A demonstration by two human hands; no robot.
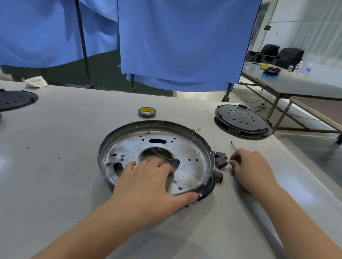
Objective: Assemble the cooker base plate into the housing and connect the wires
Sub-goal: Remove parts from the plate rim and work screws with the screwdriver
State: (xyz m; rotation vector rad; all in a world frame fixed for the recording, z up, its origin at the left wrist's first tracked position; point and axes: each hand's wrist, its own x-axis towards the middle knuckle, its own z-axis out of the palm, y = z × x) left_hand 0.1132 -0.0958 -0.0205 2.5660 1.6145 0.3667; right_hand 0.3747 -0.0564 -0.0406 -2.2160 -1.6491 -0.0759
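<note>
A round metal base plate with a raised rim lies at the middle of the grey table, over a black housing edge that shows at its near right. My left hand rests on the plate, fingers inside near the centre hole, thumb on the near rim. Beside the plate's right edge sit small black switch parts with red and thin wires. My right hand pinches at one of these switch parts with its fingertips. What lies under the plate is hidden.
A roll of dark tape sits behind the plate. A pen-like tool lies just beyond my right hand. Stacked black round covers stand at the far right corner; two more black covers lie at the far left. The table edge runs diagonally on the right.
</note>
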